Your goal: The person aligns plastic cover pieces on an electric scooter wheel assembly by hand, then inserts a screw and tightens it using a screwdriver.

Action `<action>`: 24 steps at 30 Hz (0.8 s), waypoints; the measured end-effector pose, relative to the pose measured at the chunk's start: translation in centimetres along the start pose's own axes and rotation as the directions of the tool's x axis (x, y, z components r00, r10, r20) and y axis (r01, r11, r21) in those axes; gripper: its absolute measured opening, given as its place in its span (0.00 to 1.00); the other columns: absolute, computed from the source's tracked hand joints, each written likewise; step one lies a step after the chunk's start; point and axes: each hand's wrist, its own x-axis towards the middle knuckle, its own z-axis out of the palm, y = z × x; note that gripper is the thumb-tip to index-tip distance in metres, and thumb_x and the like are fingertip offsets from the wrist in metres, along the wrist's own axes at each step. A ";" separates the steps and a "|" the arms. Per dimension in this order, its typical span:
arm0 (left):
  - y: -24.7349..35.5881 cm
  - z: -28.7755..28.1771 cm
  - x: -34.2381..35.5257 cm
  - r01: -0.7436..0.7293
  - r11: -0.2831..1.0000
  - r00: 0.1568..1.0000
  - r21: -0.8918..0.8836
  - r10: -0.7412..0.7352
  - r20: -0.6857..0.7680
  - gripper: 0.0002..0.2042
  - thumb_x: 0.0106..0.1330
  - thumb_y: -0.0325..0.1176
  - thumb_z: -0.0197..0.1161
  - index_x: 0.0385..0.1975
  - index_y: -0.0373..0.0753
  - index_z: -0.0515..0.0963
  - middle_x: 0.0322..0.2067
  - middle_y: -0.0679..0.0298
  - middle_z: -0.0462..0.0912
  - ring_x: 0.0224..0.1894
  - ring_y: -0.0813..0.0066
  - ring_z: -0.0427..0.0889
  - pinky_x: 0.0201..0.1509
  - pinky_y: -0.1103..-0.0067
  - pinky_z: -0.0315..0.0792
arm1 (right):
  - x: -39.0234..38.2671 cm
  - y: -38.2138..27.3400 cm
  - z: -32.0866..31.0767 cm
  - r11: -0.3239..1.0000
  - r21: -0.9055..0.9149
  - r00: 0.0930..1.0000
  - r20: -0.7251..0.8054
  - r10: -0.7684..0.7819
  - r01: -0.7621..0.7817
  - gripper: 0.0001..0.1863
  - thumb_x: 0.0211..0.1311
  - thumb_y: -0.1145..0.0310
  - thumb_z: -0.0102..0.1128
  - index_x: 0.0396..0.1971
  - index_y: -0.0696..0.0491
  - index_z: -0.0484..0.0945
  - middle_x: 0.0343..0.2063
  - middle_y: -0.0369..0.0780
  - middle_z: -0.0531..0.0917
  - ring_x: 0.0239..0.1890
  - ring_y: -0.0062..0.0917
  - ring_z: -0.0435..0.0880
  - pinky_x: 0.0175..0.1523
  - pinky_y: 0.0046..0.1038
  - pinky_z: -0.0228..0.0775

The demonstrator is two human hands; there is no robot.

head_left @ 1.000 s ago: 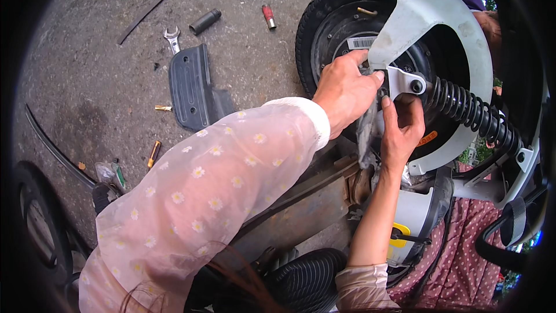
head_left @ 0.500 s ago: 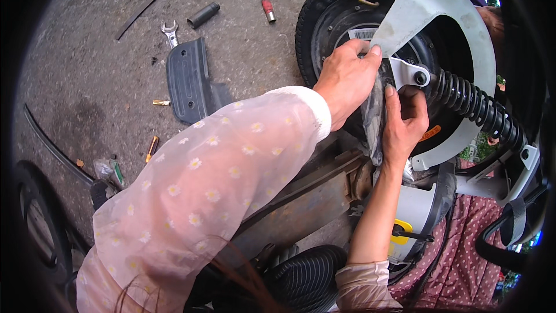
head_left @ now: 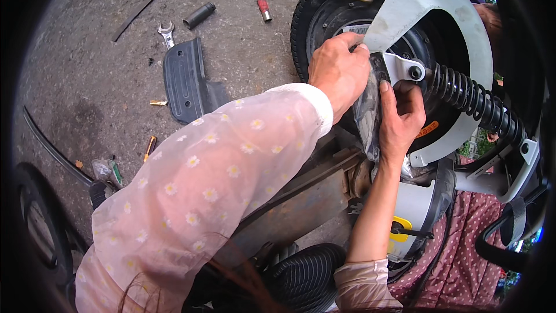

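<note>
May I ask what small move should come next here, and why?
I would perhaps draw the left hand back slightly for a look: its fingers sit by the tip of the curved white fender, hiding what lies behind them, while the right hand has its thumb at the dusty dark-grey part beside the white metal bracket.

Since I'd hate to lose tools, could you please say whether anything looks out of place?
The wrench, upper left, looks oddly placed: it apparently lies partly beneath the dark plastic cover.
</note>
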 end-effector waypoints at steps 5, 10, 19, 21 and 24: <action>-1.2 0.8 0.4 0.067 0.998 0.997 -0.013 -0.067 0.030 0.19 0.62 0.34 0.51 0.51 0.33 0.69 0.48 0.53 0.74 0.50 0.69 0.73 0.53 0.77 0.65 | -0.1 0.1 -0.4 0.999 -0.039 1.000 0.018 0.019 -0.019 0.08 0.51 0.76 0.62 0.25 0.59 0.70 0.19 0.31 0.71 0.22 0.10 0.66 0.26 0.13 0.59; -0.3 0.0 -0.3 0.050 0.999 0.998 0.021 -0.050 0.023 0.19 0.63 0.35 0.50 0.51 0.33 0.69 0.47 0.54 0.75 0.49 0.69 0.73 0.51 0.77 0.66 | -0.2 -0.2 -0.2 0.998 -0.047 0.999 0.041 0.033 -0.031 0.07 0.52 0.77 0.61 0.26 0.59 0.70 0.21 0.30 0.70 0.24 0.11 0.65 0.29 0.13 0.58; 0.5 -0.7 -0.8 0.114 0.986 0.981 -0.118 -0.093 0.168 0.21 0.63 0.38 0.50 0.55 0.38 0.65 0.52 0.54 0.69 0.54 0.62 0.68 0.54 0.65 0.64 | 0.0 0.2 -0.2 0.999 -0.016 0.999 0.004 -0.041 0.041 0.08 0.51 0.76 0.63 0.25 0.60 0.71 0.18 0.31 0.71 0.20 0.10 0.65 0.25 0.12 0.57; 0.6 -0.6 -0.8 0.100 0.987 0.980 -0.128 -0.075 0.186 0.21 0.63 0.38 0.50 0.55 0.38 0.65 0.53 0.54 0.69 0.55 0.61 0.67 0.54 0.63 0.63 | -0.1 0.3 -0.2 0.999 0.001 0.999 -0.001 -0.042 0.042 0.07 0.52 0.76 0.62 0.25 0.60 0.72 0.18 0.30 0.71 0.21 0.10 0.64 0.25 0.12 0.57; 0.6 -0.4 -0.8 0.103 0.986 0.982 -0.129 -0.079 0.174 0.21 0.63 0.38 0.51 0.55 0.38 0.65 0.53 0.54 0.69 0.56 0.61 0.66 0.54 0.63 0.63 | -0.1 0.2 -0.3 1.000 0.012 1.000 0.006 -0.027 0.027 0.07 0.52 0.76 0.62 0.25 0.60 0.72 0.18 0.30 0.71 0.21 0.09 0.65 0.25 0.12 0.57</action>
